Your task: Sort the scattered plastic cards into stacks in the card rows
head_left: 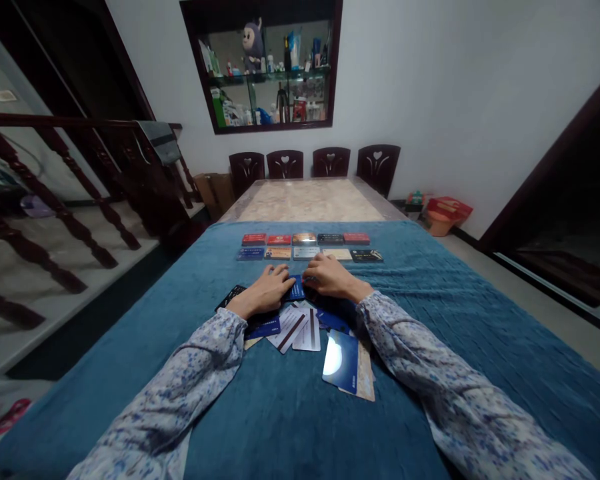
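Observation:
A loose pile of plastic cards lies on the blue cloth, with both my hands over its far side. My left hand [269,288] rests there with its fingers stretched and apart, next to a blue card [297,288]. On that card's other side is my right hand [330,275], fingers bent but apart, tips partly hidden. Under my left wrist are a black card [228,299] and a dark blue card [265,327]. White cards with dark stripes [307,333] fan out between my forearms. A shiny blue card [341,360] overlaps a beige card [366,373] near my right sleeve.
Beyond my hands, cards stand in two neat rows, including a red card [279,239] and an orange card [278,253]. The blue cloth [260,427] covers the near part of the table [313,200]. Several dark chairs [331,162] line the far end.

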Demonstrator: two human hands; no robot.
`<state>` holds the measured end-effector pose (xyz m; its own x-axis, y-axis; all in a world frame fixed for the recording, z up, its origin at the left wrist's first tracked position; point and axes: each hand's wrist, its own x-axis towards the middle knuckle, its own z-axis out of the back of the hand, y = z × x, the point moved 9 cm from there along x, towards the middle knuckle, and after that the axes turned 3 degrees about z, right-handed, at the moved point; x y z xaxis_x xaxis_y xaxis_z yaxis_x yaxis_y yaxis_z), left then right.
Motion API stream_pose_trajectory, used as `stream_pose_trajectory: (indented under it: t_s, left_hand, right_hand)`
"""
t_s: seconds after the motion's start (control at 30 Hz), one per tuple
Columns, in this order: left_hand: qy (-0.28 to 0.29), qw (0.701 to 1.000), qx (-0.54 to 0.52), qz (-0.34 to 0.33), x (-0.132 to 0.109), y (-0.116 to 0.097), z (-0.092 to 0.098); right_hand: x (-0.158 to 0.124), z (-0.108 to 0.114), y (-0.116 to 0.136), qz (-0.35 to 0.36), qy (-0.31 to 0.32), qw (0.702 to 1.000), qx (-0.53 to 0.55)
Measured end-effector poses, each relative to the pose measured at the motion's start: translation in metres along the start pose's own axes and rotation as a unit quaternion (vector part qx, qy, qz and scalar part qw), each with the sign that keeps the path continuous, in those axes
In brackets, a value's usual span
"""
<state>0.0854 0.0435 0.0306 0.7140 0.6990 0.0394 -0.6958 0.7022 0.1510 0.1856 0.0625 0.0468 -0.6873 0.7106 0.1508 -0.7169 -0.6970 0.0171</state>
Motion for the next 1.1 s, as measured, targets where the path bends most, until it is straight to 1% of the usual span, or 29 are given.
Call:
stream_pose_trajectory:
  t_s: [0.17, 0.3, 0.5, 0.67, 0.83, 0.93, 1.1]
  left_hand:
    - [0.018, 0.999, 0.010, 0.045, -0.004, 0.012, -0.001]
    - [0.034, 0.998, 0.014, 0.058, -0.007, 0.016, -0.002]
    - [0.015, 0.998, -0.003, 0.066, -0.009, 0.024, 0.002]
    - [0.018, 0.996, -0.062, 0.062, -0.010, 0.034, -0.002]
    - [0.042, 0.988, -0.135, 0.060, -0.014, 0.042, -0.007]
    - [0.039, 0.988, -0.138, 0.057, -0.015, 0.047, -0.007]
    - [0.017, 0.988, -0.144, 0.043, -0.014, 0.052, -0.008]
  right_hand:
    - [0.002, -0.006, 0.012, 0.013, 0.006, 1.000, 0.000]
    - [0.002, -0.008, 0.022, 0.019, 0.018, 1.000, -0.002]
    - [0.005, -0.012, 0.032, 0.013, 0.031, 0.999, -0.017]
    - [0.007, -0.012, 0.036, 0.012, 0.041, 0.999, -0.007]
    - [0.007, -0.012, 0.036, 0.027, 0.036, 0.999, 0.008]
    - [0.008, -0.011, 0.035, 0.038, 0.023, 0.999, 0.023]
    - [0.009, -0.013, 0.033, 0.052, 0.007, 0.998, 0.046]
